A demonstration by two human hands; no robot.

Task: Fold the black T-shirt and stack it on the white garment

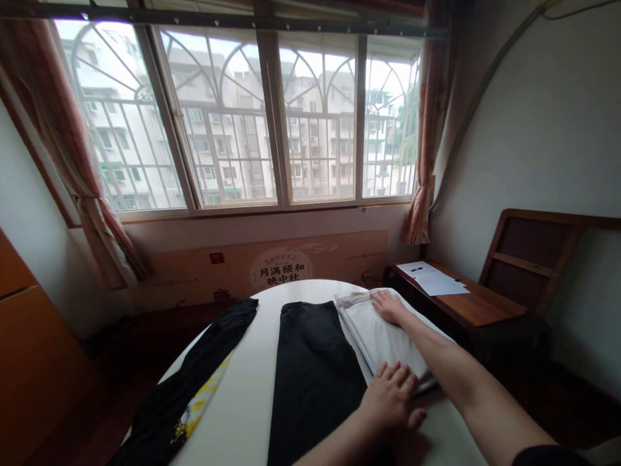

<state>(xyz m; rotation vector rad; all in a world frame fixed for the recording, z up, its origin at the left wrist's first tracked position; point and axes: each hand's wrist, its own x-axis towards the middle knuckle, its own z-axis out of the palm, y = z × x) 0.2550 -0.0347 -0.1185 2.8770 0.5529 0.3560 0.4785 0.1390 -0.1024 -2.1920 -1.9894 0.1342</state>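
Note:
A flat, folded white garment-like bundle (383, 336) lies at the right of the round white table (252, 362). Its far edge looks thin and wrinkled; I cannot tell whether that is fabric or plastic. My right hand (387, 305) rests flat on its far end, fingers spread. On its near end lies my left hand (392, 393), fingers stretched out and thumb apart. Beside the bundle, folded black trousers (310, 369) lie lengthwise, their near part passing behind my left forearm. A black garment with a yellow and white patterned part (194, 388) sits along the table's left edge.
A long printed cardboard box (184, 272) stands below the barred window (315, 129). To the right, a low wooden bench (485, 307) holds white papers (436, 279) and a pen. A wooden chair-like frame (528, 259) leans by the wall. Curtains (104, 239) hang at both sides.

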